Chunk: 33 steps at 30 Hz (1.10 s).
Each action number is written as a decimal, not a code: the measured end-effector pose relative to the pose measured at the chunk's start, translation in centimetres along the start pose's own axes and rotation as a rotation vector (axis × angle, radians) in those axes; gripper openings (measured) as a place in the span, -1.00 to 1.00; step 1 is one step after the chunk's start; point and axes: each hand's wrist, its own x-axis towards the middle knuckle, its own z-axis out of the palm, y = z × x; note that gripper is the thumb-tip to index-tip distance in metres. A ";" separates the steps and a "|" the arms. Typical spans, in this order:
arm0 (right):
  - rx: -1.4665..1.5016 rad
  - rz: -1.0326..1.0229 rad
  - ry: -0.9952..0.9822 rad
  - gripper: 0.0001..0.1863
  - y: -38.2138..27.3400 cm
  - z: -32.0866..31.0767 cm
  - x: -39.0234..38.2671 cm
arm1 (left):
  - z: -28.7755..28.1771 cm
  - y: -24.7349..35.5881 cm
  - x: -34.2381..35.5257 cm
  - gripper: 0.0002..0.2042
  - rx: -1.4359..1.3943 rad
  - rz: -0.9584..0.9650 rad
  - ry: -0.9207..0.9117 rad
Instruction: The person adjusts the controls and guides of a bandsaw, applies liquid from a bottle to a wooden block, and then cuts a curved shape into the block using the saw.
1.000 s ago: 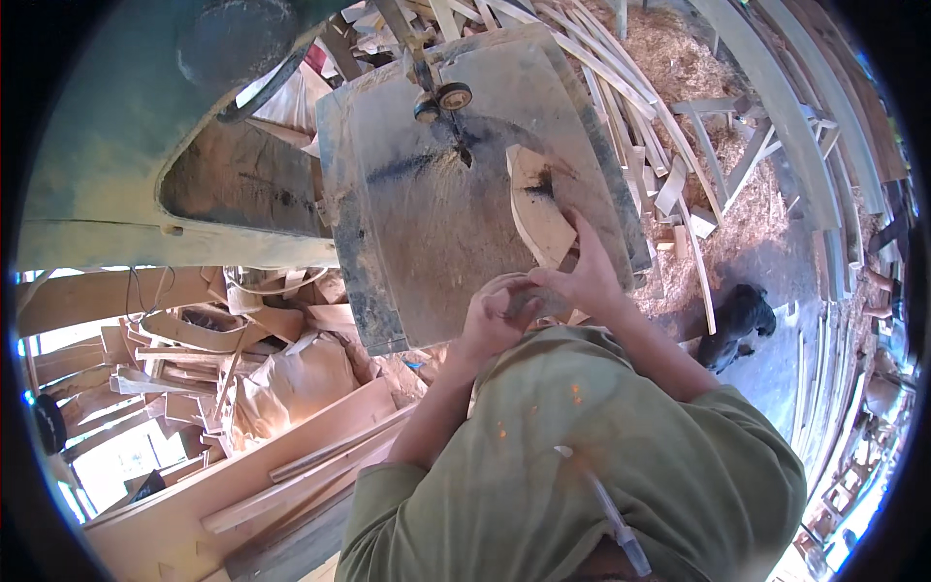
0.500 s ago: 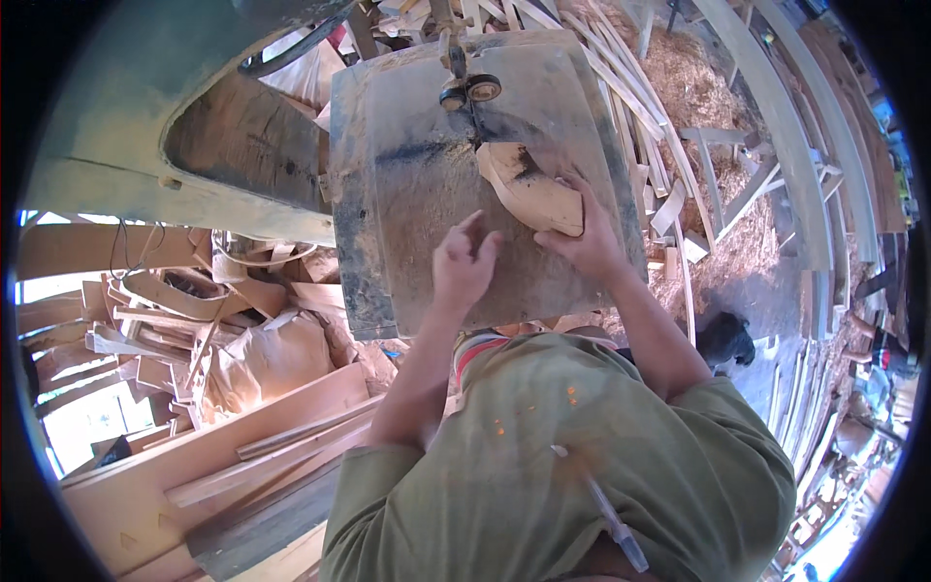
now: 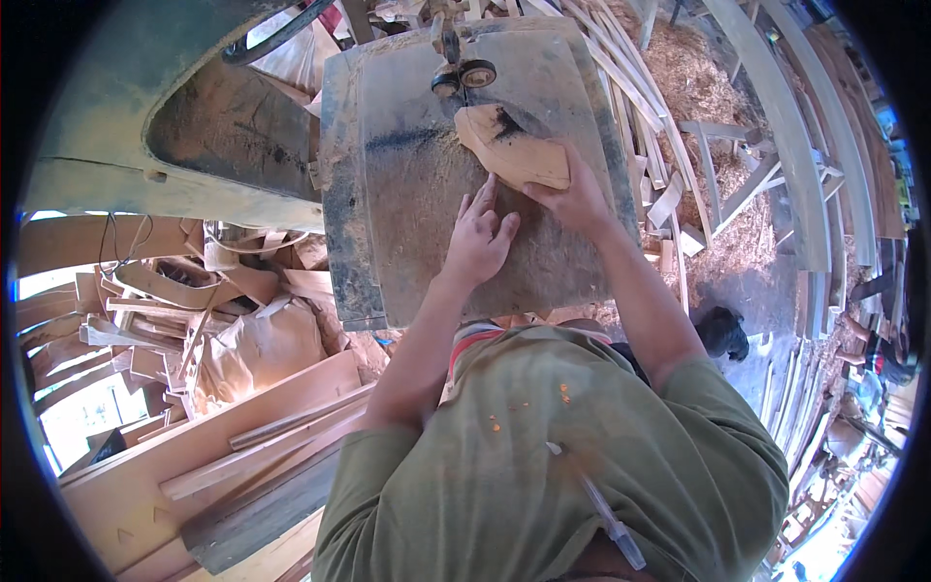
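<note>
A curved wooden block (image 3: 517, 153) lies on the bandsaw's metal table (image 3: 407, 262), its far end close to the blade slot. Dark marks and a pencil-like line show on its upper face. My right hand (image 3: 575, 201) grips the block's right end, thumb on the near side and fingers around the far side. Just left of it, my left hand (image 3: 481, 236) is open with fingers stretched forward. One fingertip reaches the block's near edge; whether it touches, I cannot tell. Beyond the block stand the saw's guide rollers (image 3: 464, 78); the thin blade is hard to make out.
The saw's large green frame (image 3: 107, 165) arches over the left side. Wood offcuts (image 3: 155, 320) and a pale sack (image 3: 262, 354) lie at left, with boards (image 3: 281, 427) nearer me. Long wood strips (image 3: 630, 87) and sawdust (image 3: 684, 82) line the right. A dark animal-like shape (image 3: 722, 333) is on the floor.
My right hand and the block have shifted slightly forward and left in view. My left hand has come forward, its fingers now stretched to the block's near edge.
</note>
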 end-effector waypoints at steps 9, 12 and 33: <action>-0.003 -0.057 0.003 -0.34 0.8 0.1 1.0 | 1.0 0.5 -0.1 -0.56 0.085 0.060 0.091; 0.025 -0.056 0.034 -0.34 1.7 0.1 1.0 | 1.2 0.4 0.0 -0.56 0.102 0.068 0.090; 0.017 -0.031 0.015 -0.34 0.9 -0.1 1.0 | 0.6 0.9 0.3 -0.57 0.154 0.040 0.000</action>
